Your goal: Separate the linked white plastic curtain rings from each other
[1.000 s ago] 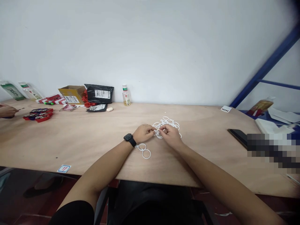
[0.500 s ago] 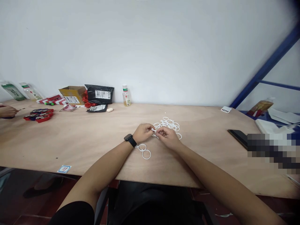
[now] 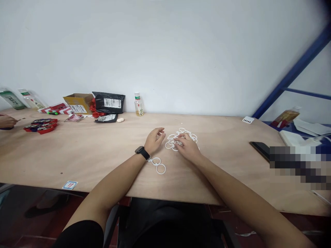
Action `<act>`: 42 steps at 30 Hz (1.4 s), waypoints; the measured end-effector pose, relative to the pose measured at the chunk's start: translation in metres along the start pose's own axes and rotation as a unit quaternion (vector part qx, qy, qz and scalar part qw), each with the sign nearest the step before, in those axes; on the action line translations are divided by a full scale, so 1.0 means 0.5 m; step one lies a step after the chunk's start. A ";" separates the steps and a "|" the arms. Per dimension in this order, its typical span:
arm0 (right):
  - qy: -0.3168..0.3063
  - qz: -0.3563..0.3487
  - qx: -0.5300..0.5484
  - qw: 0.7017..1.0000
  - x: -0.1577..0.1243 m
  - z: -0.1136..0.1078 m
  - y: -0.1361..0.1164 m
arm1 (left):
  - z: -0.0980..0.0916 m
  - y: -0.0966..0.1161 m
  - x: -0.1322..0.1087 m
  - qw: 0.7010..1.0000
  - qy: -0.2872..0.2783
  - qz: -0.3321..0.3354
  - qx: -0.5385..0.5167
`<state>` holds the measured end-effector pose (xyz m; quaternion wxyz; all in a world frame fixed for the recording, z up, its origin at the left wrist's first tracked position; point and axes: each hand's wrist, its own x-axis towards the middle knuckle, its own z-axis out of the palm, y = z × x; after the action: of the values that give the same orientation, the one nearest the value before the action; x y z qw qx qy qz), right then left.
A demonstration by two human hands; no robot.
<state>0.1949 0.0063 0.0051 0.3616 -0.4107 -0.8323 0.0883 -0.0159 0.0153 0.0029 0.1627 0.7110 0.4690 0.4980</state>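
we hold our left hand (image 3: 154, 140) just above the counter (image 3: 219, 134), its thumb and fingers spread apart and nothing visible between them, a dark watch (image 3: 140, 150) strapped round the wrist. our right hand (image 3: 190, 147) reaches over the near side of a heap of white rings (image 3: 192, 135), fingers bent down among them; we cannot tell whether the fingertips are pinching a ring or only touching one. the heap lies in front of us, partly covered by that hand, its rings overlapping, with a gap between it and our left hand. two more rings (image 3: 157, 164) lie nearer to us, touching each other, just beside the watch strap. by the wall we see a small bottle (image 3: 139, 107) standing upright, and left of it a black parcel (image 3: 110, 103) beside a cardboard box (image 3: 77, 102). at the far left another person's hand (image 3: 7, 122) rests near some red and dark pieces (image 3: 41, 126).
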 end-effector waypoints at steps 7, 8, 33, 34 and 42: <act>-0.223 -0.201 0.103 0.948 -0.036 0.034 -0.101 | 0.001 -0.006 0.001 1.000 0.012 0.015 0.017; -0.241 -0.209 0.092 0.943 -0.038 0.040 -0.110 | 0.001 -0.006 0.001 1.000 0.013 0.017 0.018; -0.244 -0.104 0.058 0.962 -0.015 0.015 -0.048 | 0.007 0.004 -0.006 0.992 -0.100 0.064 0.049; -0.239 -0.104 0.065 0.963 -0.014 0.018 -0.048 | 0.007 0.005 -0.007 0.990 -0.107 0.070 0.051; -0.091 -0.013 0.071 0.993 -0.004 0.012 -0.050 | 0.001 0.012 -0.011 0.989 -0.126 0.070 0.013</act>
<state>0.1760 -0.0104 0.0109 0.3135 -0.3632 -0.8588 0.1795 -0.0129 0.0078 0.0038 0.1759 0.8015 0.4000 0.4082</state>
